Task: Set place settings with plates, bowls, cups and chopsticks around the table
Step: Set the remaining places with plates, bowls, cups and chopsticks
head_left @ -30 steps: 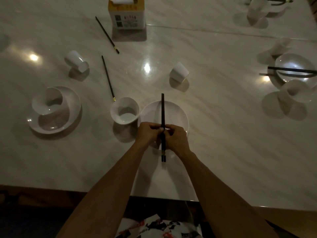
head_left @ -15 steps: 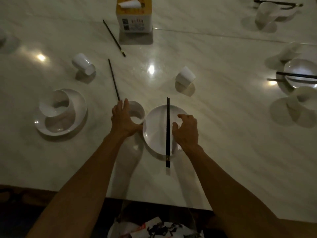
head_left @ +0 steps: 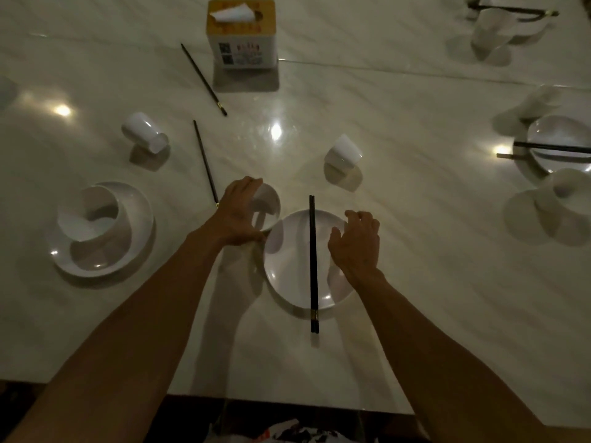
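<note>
A white plate [head_left: 287, 276] lies near the table's front edge with a pair of dark chopsticks [head_left: 313, 263] laid straight across it, their ends jutting past the near rim. My left hand [head_left: 238, 215] grips the small white bowl [head_left: 267, 204] just left of the plate, fingers over its far rim. My right hand [head_left: 356, 244] hovers over the plate's right rim, fingers loosely curled and holding nothing. A white cup [head_left: 343, 153] stands behind the plate.
At left a bowl rests tilted in a second plate [head_left: 128, 251], with a cup [head_left: 145, 135] on its side and two single chopsticks [head_left: 206, 164] [head_left: 204, 79] beyond. A tissue box [head_left: 241, 35] stands at the back. Laid settings [head_left: 556, 145] occupy the right side.
Both hands let go of the chopsticks, which now lie on the plate. My left hand moved left onto the bowl; my right hand moved to the plate's right rim.
</note>
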Tool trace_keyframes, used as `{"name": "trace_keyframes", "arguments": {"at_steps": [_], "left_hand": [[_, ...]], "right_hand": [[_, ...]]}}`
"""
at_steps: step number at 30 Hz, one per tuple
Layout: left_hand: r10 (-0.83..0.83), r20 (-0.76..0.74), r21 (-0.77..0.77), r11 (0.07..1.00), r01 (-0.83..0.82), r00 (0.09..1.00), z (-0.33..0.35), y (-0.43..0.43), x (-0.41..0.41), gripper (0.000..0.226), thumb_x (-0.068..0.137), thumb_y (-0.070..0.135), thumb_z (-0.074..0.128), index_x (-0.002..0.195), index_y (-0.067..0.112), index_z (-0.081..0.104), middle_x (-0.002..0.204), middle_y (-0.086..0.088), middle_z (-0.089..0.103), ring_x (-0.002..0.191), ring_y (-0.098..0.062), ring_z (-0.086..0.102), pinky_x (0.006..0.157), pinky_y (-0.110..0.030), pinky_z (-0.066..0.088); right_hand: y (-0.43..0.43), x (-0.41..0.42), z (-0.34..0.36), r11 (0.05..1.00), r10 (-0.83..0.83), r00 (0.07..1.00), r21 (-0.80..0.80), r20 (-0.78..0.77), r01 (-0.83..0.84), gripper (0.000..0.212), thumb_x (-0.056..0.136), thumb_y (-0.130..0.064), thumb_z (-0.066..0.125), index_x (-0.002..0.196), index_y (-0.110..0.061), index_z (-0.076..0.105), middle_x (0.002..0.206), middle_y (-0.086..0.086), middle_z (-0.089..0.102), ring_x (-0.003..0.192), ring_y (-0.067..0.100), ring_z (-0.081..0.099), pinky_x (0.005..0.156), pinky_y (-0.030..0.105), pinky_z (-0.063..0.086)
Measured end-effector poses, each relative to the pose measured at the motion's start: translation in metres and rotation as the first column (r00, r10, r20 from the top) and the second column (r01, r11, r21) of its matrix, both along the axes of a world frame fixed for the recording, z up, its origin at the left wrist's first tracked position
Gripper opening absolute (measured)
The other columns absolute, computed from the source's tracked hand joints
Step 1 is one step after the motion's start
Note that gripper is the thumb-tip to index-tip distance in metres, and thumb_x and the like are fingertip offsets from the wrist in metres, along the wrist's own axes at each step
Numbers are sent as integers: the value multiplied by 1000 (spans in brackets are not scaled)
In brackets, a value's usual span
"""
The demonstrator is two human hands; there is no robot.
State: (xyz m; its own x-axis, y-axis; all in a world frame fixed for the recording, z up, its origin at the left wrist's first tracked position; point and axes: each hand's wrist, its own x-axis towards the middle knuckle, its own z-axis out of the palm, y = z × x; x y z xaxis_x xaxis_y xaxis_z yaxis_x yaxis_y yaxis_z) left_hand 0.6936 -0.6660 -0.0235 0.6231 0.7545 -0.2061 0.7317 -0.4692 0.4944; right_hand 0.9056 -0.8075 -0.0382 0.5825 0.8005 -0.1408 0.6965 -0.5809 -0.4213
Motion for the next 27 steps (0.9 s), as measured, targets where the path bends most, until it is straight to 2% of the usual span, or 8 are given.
{"name": "trace_keyframes", "arguments": {"at_steps": [6,9,11,14,17,20,23,27], "left_hand": [[8,-59,8,1000,-8,998,-11,6,3,136,41,76,68,153,18,18,156,-10,24,145,-33,17,115,-58,16],[43,-68,21,999,-42,997,-16,4,6,130,47,66,80,153,25,17,155,-7,21,146,-30,11,114,-63,10],[58,-92,50,997,-53,994,-17,3,9,126,53,66,81,153,27,14,158,-4,16,147,-26,4,115,-63,0],[81,-140,92,993,-69,987,-15,-2,15,124,56,68,78,153,28,12,160,-2,11,148,-23,-3,115,-62,-5],[106,-137,121,989,-90,985,-14,-7,22,124,56,64,80,153,27,13,161,-3,10,149,-25,-1,116,-61,2],[146,-120,129,983,-130,982,-11,-10,25,122,59,61,81,154,25,13,161,-5,10,149,-26,1,116,-57,4],[146,-140,129,983,-128,979,-10,-15,25,121,60,59,81,154,27,11,162,-4,7,149,-25,-2,116,-57,0],[160,-157,124,982,-141,975,-9,-20,24,121,63,51,82,154,27,7,163,-2,0,149,-25,-7,116,-57,-3]], "right_hand": [[99,39,15,993,113,982,2,148,-115,73,85,-32,63,145,-12,27,148,18,28,130,38,33,99,50,43],[146,58,17,969,184,974,-191,131,-157,90,85,-35,68,152,-15,10,157,22,8,141,43,19,107,52,31],[163,64,11,954,214,969,-239,122,-180,82,84,-29,68,149,-18,19,152,21,21,135,42,30,104,51,35],[159,66,8,964,237,961,-156,141,-215,53,87,-17,59,135,-15,38,129,17,41,115,36,47,91,48,44],[133,65,11,985,170,985,14,24,-171,51,82,-21,65,128,-15,43,122,13,46,105,33,54,81,40,49],[95,56,11,979,5,989,203,-147,25,51,76,-32,74,117,-14,49,117,8,52,100,28,59,75,28,39],[55,46,7,926,-114,962,324,-250,194,57,69,-36,80,112,-13,51,113,3,56,100,22,59,77,27,40],[18,42,-1,929,-103,961,320,-256,185,84,68,-35,84,137,-15,39,130,6,45,101,8,45,83,24,42]]}}
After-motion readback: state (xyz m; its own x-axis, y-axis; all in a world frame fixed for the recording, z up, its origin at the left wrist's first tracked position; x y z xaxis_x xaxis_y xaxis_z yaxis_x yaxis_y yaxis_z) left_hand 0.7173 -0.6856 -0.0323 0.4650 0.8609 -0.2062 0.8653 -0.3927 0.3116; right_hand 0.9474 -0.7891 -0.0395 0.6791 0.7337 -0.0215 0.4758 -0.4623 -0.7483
